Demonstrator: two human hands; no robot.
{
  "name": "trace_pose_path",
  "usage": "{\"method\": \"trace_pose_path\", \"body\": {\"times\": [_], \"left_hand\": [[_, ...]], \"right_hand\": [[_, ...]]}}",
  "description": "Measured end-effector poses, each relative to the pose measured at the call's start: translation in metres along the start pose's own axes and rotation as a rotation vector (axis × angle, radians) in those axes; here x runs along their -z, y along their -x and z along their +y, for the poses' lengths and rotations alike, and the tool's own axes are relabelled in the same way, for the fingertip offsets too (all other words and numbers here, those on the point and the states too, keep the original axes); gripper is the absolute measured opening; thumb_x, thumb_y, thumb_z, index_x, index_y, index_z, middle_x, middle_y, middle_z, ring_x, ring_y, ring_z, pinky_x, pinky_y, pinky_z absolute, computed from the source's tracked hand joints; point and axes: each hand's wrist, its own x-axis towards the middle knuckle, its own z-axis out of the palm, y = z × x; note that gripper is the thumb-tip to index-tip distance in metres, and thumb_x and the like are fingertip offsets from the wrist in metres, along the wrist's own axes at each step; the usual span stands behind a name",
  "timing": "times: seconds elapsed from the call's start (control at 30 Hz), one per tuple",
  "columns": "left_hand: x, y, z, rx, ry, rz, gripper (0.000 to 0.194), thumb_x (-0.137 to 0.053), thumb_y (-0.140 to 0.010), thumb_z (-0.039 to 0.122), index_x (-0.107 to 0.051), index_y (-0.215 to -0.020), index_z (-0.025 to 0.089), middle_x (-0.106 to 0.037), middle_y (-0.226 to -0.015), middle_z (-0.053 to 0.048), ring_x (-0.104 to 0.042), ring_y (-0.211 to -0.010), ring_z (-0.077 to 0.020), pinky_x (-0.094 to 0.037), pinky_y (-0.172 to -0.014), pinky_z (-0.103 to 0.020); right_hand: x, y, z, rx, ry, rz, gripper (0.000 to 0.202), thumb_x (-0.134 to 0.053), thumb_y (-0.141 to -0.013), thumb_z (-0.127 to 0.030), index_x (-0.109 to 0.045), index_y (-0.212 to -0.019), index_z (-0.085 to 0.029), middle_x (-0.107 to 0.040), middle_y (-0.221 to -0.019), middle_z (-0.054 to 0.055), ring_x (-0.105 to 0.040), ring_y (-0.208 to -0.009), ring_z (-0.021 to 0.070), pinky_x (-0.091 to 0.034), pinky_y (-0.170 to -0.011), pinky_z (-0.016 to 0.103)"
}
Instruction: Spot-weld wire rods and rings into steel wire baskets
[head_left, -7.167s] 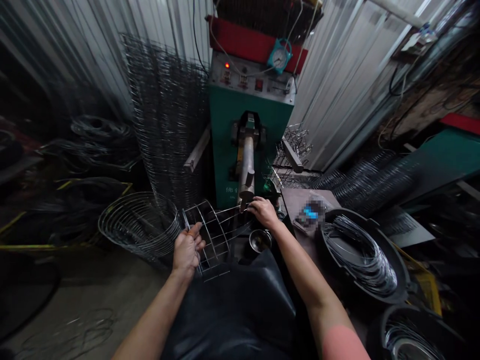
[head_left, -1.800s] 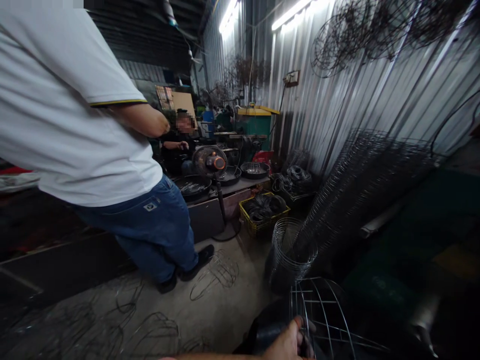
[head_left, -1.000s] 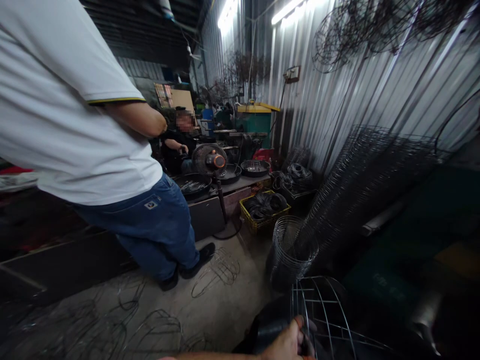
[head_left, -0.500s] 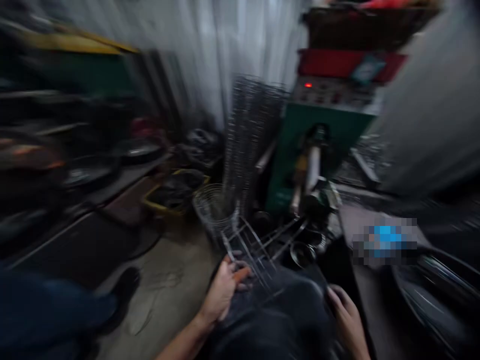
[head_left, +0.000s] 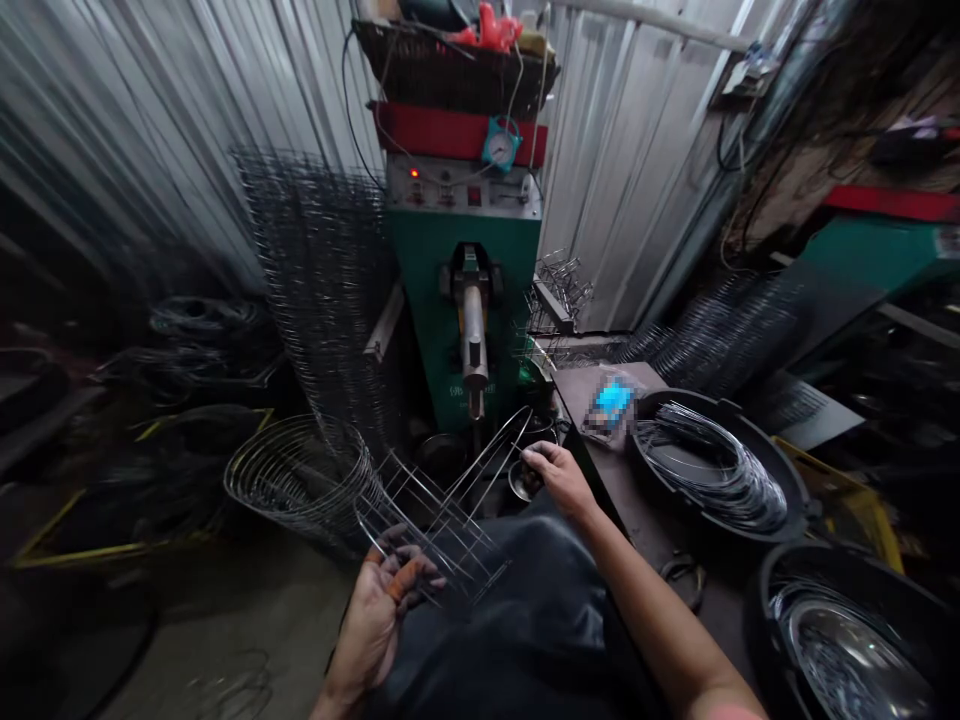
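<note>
Over my dark apron (head_left: 525, 590), my left hand (head_left: 382, 610) is closed on the lower left edge of a wire rack (head_left: 427, 500), with orange wrapping on its fingers. The rack is a tilted grid with a long narrow loop reaching up to the right. My right hand (head_left: 559, 480) is beside that loop, thumb and fingers pressed together. Whether it grips the loop or some small piece is hidden. Just left of its fingers is a small round metal cup (head_left: 519, 482). Beyond stands a green machine (head_left: 420, 260) with a metal electrode arm (head_left: 473, 330) above the rack.
At left are stacked round wire baskets (head_left: 300, 470) and a tall stack of wire grids (head_left: 307, 270). On the right, a bench (head_left: 600, 470) bears black tubs (head_left: 799, 510) with wire rings. A teal gauge (head_left: 501, 145) hangs on the machine.
The view has swung right, bringing the machine to the middle. My right hand has moved from beside my lap up to the rack's loop. My left hand still holds the rack.
</note>
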Motion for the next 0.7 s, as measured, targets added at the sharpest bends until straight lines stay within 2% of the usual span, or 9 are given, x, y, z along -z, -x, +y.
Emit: {"method": "trace_pose_path", "body": {"times": [0.17, 0.43, 0.7], "left_hand": [[0.005, -0.001, -0.007, 0.015, 0.002, 0.005, 0.059, -0.075, -0.058, 0.025, -0.044, -0.108, 0.024, -0.054, -0.08, 0.004, -0.059, -0.066, -0.0134, -0.055, -0.063, -0.035], [0.012, -0.011, -0.027, -0.008, 0.039, -0.037, 0.057, -0.073, -0.061, 0.023, -0.042, -0.108, 0.024, -0.054, -0.081, 0.004, -0.059, -0.068, -0.0123, -0.055, -0.068, -0.036], [0.021, -0.022, -0.034, -0.002, 0.106, -0.082, 0.055, -0.072, -0.062, 0.019, -0.041, -0.107, 0.024, -0.053, -0.081, 0.004, -0.06, -0.07, -0.0131, -0.054, -0.072, -0.037]], "right_hand": [[-0.006, -0.005, 0.006, 0.017, -0.009, -0.025, 0.029, -0.062, -0.067, -0.045, -0.054, -0.063, -0.017, -0.049, -0.053, -0.004, -0.041, -0.047, 0.008, -0.031, -0.044, 0.02], [-0.013, -0.007, 0.013, -0.036, -0.165, -0.038, 0.031, -0.065, -0.064, -0.045, -0.052, -0.063, -0.018, -0.047, -0.053, -0.004, -0.04, -0.047, 0.0076, -0.032, -0.044, 0.02], [-0.013, -0.011, 0.018, 0.002, -0.047, -0.142, 0.032, -0.063, -0.069, -0.048, -0.054, -0.066, -0.018, -0.051, -0.055, -0.003, -0.042, -0.047, 0.0081, -0.032, -0.045, 0.02]]}}
